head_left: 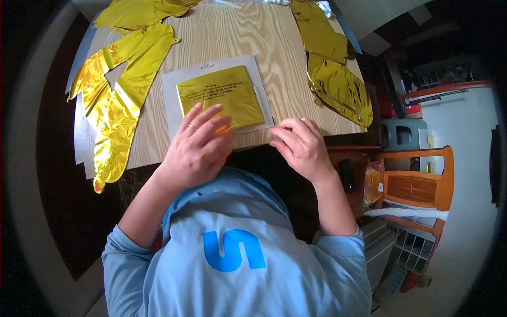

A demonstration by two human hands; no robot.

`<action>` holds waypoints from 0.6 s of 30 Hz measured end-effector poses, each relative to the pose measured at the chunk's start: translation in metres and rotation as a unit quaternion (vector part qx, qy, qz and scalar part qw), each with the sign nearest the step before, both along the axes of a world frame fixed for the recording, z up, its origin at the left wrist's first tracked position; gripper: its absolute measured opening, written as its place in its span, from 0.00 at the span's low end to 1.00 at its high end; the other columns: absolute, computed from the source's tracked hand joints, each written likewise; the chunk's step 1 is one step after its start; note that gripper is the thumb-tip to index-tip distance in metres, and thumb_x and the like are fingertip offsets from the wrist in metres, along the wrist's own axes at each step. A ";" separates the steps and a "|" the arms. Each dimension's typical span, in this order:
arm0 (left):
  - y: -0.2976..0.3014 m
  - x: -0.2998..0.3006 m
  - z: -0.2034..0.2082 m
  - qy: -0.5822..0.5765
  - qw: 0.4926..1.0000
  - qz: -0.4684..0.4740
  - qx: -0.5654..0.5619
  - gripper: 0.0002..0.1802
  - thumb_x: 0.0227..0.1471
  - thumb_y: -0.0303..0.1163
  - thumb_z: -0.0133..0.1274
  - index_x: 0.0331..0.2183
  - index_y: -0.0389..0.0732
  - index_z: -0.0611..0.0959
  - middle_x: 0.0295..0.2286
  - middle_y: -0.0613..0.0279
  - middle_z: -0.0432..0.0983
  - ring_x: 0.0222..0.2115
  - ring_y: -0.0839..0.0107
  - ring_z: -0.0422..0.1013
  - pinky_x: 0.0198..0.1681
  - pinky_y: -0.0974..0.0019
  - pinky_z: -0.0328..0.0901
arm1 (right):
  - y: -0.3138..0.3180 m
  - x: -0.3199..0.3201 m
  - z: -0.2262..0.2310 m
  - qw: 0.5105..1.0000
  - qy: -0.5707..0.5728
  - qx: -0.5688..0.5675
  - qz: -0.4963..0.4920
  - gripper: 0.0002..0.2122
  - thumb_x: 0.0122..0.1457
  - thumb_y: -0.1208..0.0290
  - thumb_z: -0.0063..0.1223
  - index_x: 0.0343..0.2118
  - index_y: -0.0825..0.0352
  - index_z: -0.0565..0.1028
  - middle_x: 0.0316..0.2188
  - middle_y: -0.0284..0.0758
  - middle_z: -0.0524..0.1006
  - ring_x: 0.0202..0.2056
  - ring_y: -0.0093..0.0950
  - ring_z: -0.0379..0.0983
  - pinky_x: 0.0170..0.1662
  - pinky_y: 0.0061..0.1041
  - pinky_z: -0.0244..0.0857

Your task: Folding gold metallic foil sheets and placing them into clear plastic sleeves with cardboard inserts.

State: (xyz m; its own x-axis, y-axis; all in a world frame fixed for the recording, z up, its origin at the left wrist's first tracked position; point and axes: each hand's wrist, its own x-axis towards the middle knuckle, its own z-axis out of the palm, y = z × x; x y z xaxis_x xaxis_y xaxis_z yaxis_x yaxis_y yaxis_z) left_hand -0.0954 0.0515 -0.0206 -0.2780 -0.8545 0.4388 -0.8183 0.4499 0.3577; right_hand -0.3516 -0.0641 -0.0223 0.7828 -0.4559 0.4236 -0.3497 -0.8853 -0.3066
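A flat package (215, 90) lies near the table's front edge: folded gold foil under a clear sleeve with dark printing, against a white card (172, 100) with a hang hole at its top. Over its lower left part hovers my left hand (198, 145), a ring on one finger, its fingers bent and apart with nothing held. My right hand (302, 145) is at the package's lower right corner, thumb and forefinger drawn together in a pinch. Whatever is between those fingertips is too small to make out.
Flat gold foil balloons lie around the wooden table (227, 31): a large one (124, 95) hanging over the left edge, another (140, 13) at the far left, and more foil (338, 87) along the right. A wooden chair (414, 185) stands to the right beside a grey stool (404, 134).
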 end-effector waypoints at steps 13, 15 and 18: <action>-0.007 0.003 -0.011 0.077 0.993 -0.052 0.077 0.17 0.50 0.25 0.58 0.45 0.40 0.83 0.52 0.49 0.72 0.60 0.46 0.63 0.65 0.39 0.53 | 0.024 -0.010 0.009 0.997 0.014 0.064 0.041 0.08 0.55 0.73 0.61 0.31 0.64 0.71 0.30 0.36 0.70 0.34 0.37 0.70 0.41 0.36 0.64; -0.006 0.002 -0.011 0.075 0.993 -0.053 0.079 0.17 0.50 0.25 0.58 0.45 0.39 0.83 0.52 0.49 0.72 0.60 0.46 0.63 0.65 0.39 0.52 | 0.016 -0.013 0.017 0.999 0.013 0.045 0.010 0.08 0.55 0.73 0.61 0.31 0.64 0.71 0.30 0.36 0.71 0.34 0.37 0.70 0.40 0.35 0.64; -0.006 0.003 -0.010 0.067 0.993 -0.056 0.082 0.17 0.50 0.26 0.58 0.45 0.39 0.83 0.52 0.49 0.72 0.60 0.46 0.63 0.65 0.39 0.52 | 0.001 -0.003 0.022 0.997 0.032 0.065 0.011 0.08 0.53 0.75 0.63 0.31 0.66 0.72 0.30 0.37 0.72 0.35 0.39 0.71 0.42 0.37 0.66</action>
State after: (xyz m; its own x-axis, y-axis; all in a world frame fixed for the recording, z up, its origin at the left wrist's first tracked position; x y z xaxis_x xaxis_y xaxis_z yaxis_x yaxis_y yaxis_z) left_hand -0.0924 0.0452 -0.0304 -0.3242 -0.8846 0.3353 -0.7067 0.4621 0.5357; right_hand -0.3551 -0.0634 -0.0001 0.8167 -0.4867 0.3101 -0.3536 -0.8467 -0.3976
